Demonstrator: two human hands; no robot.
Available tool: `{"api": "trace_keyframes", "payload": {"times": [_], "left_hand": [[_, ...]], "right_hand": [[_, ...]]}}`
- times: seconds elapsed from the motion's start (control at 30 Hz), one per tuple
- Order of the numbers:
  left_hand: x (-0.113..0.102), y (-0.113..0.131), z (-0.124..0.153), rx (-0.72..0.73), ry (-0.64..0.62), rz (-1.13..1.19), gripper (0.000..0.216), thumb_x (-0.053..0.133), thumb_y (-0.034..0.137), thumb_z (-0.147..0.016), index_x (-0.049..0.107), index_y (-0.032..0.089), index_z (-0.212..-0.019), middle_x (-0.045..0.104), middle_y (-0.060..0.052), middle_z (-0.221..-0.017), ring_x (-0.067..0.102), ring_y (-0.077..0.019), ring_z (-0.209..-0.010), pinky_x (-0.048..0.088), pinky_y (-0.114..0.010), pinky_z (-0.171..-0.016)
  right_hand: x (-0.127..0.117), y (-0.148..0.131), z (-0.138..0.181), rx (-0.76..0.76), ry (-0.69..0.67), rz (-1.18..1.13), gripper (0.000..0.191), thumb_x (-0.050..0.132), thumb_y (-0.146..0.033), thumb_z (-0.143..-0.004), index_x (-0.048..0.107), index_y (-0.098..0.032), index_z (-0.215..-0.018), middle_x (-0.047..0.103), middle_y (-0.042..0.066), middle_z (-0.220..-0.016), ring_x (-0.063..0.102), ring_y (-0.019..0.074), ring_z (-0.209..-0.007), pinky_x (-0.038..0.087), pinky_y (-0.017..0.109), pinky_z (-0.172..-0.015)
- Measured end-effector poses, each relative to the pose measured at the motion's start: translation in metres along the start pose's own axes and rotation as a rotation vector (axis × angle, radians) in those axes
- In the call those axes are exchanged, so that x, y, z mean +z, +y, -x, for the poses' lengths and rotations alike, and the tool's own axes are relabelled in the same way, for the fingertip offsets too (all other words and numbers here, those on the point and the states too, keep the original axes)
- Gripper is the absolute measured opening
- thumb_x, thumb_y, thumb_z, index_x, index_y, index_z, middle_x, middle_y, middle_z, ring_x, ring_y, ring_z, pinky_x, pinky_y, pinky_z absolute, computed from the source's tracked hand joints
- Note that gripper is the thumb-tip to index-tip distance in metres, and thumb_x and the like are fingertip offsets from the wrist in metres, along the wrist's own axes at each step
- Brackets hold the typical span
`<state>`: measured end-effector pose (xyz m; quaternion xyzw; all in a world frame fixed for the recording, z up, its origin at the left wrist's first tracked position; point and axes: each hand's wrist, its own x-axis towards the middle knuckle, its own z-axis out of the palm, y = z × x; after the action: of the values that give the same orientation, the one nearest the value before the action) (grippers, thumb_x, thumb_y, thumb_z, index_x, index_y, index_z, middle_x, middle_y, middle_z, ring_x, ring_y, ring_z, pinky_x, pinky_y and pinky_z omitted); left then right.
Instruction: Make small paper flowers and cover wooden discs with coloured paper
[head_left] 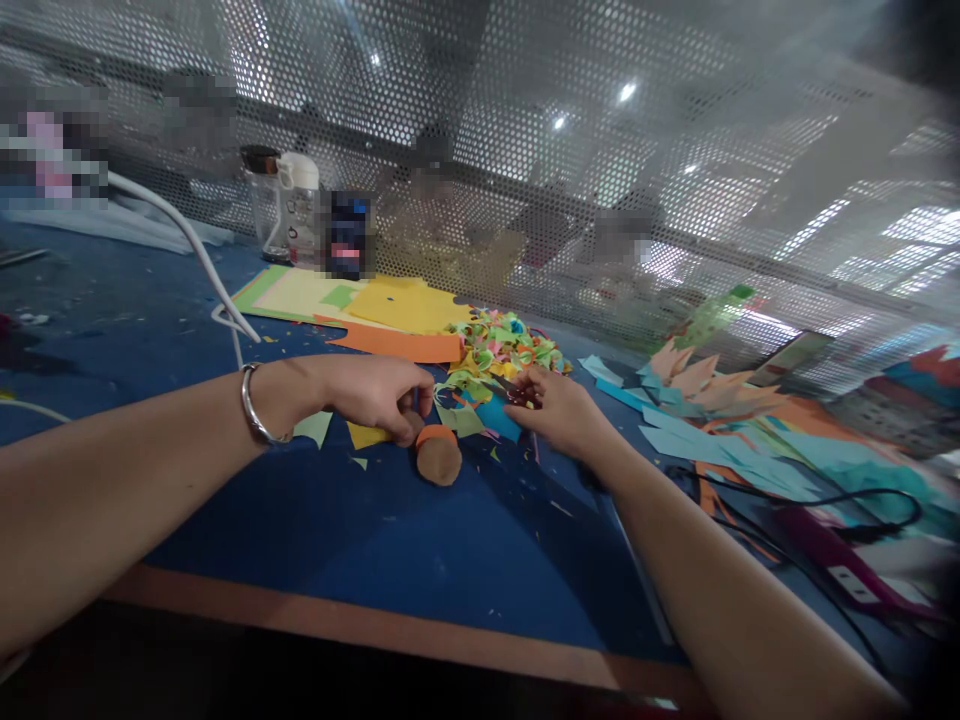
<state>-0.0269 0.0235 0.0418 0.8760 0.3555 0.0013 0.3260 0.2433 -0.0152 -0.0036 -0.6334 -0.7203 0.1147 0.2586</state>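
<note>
My left hand [379, 392], with a silver bangle on its wrist, rests on the blue tabletop [300, 520] with its fingers curled down onto a small brown paper roll [438, 458] with an orange rim. What the fingertips pinch is hidden. My right hand [561, 410] reaches into a heap of colourful paper scraps [504, 352] and its fingers close on a small dark red piece [519, 393]. A green paper scrap [459, 417] lies between the two hands.
Yellow, orange and green paper sheets [375, 310] lie behind the hands. Light blue and peach paper cutouts [712, 410] spread to the right, beside a purple tool with a black cable [832, 555]. A clear bottle [289, 212] and a white cable [196, 250] stand at the back near a perforated metal screen.
</note>
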Motion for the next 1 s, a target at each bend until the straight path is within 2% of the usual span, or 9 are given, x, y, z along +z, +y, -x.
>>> {"api": "trace_keyframes", "payload": {"times": [0.17,0.27,0.43,0.53,0.6,0.7,0.8,0.9,1.0], "left_hand": [[-0.006,-0.013,-0.007,0.072,0.218,0.184,0.013,0.072,0.021,-0.069,0.070,0.019,-0.082,0.074,-0.004,-0.078,0.066,-0.0175,-0.068,0.042,-0.027,-0.062],[0.000,-0.011,-0.012,0.110,0.305,0.431,0.013,0.070,0.024,-0.074,0.068,0.016,-0.084,0.075,-0.006,-0.087,0.066,-0.0164,-0.075,0.047,-0.028,-0.066],[0.023,0.005,-0.019,0.132,0.246,0.828,0.014,0.073,0.021,-0.075,0.065,0.015,-0.085,0.073,-0.006,-0.096,0.066,-0.0176,-0.092,0.050,-0.032,-0.080],[0.035,0.012,-0.026,0.163,0.222,0.988,0.013,0.074,0.017,-0.074,0.066,0.014,-0.083,0.072,-0.006,-0.092,0.065,-0.0152,-0.089,0.048,-0.032,-0.083],[0.038,0.014,-0.030,0.191,0.265,1.066,0.013,0.075,0.015,-0.073,0.065,0.013,-0.082,0.070,-0.005,-0.088,0.063,-0.0131,-0.082,0.047,-0.031,-0.082],[0.038,0.013,-0.034,0.247,0.396,1.062,0.013,0.075,0.017,-0.073,0.064,0.013,-0.080,0.066,-0.001,-0.078,0.060,-0.0113,-0.074,0.047,-0.031,-0.078],[0.033,0.009,-0.034,0.277,0.494,0.904,0.014,0.072,0.021,-0.077,0.062,0.014,-0.083,0.064,-0.001,-0.075,0.059,-0.0117,-0.071,0.047,-0.031,-0.074],[0.027,0.005,-0.030,0.319,0.506,0.767,0.013,0.069,0.022,-0.080,0.061,0.014,-0.086,0.066,-0.002,-0.081,0.059,-0.0123,-0.075,0.048,-0.030,-0.074],[0.023,0.002,-0.027,0.400,0.448,0.717,0.013,0.067,0.024,-0.082,0.059,0.015,-0.087,0.067,-0.004,-0.086,0.060,-0.0128,-0.079,0.049,-0.030,-0.077]], "right_hand": [[-0.012,-0.001,0.000,-0.005,0.044,-0.131,0.022,0.067,-0.036,-0.070,0.057,-0.020,-0.081,0.065,0.001,-0.074,0.061,0.0179,-0.067,0.047,0.031,-0.064],[-0.015,-0.008,0.003,0.018,0.112,-0.328,0.028,0.072,-0.040,-0.069,0.057,-0.020,-0.083,0.063,0.000,-0.075,0.059,0.0157,-0.067,0.047,0.030,-0.065],[-0.013,-0.028,0.010,0.083,0.161,-0.676,0.035,0.078,-0.038,-0.065,0.055,-0.021,-0.086,0.057,-0.004,-0.072,0.047,0.0096,-0.054,0.036,0.023,-0.047],[-0.011,-0.041,0.014,0.085,0.164,-0.762,0.036,0.079,-0.037,-0.065,0.055,-0.021,-0.086,0.055,-0.005,-0.073,0.040,0.0071,-0.050,0.029,0.022,-0.042],[-0.009,-0.047,0.016,0.083,0.145,-0.797,0.036,0.080,-0.036,-0.065,0.056,-0.020,-0.088,0.055,-0.005,-0.074,0.038,0.0061,-0.049,0.027,0.022,-0.041],[-0.007,-0.051,0.019,0.073,0.093,-0.826,0.035,0.080,-0.035,-0.067,0.057,-0.020,-0.089,0.055,-0.004,-0.077,0.034,0.0049,-0.047,0.023,0.022,-0.038],[-0.007,-0.050,0.019,0.063,0.094,-0.845,0.034,0.080,-0.035,-0.068,0.056,-0.021,-0.088,0.056,-0.004,-0.080,0.030,0.0034,-0.045,0.020,0.022,-0.036],[-0.008,-0.049,0.019,0.078,0.117,-0.846,0.034,0.079,-0.036,-0.069,0.055,-0.021,-0.088,0.056,-0.004,-0.079,0.029,0.0024,-0.042,0.020,0.022,-0.034],[-0.009,-0.049,0.020,0.093,0.100,-0.860,0.034,0.079,-0.039,-0.070,0.055,-0.022,-0.088,0.053,-0.006,-0.074,0.029,0.0023,-0.040,0.021,0.021,-0.033]]}}
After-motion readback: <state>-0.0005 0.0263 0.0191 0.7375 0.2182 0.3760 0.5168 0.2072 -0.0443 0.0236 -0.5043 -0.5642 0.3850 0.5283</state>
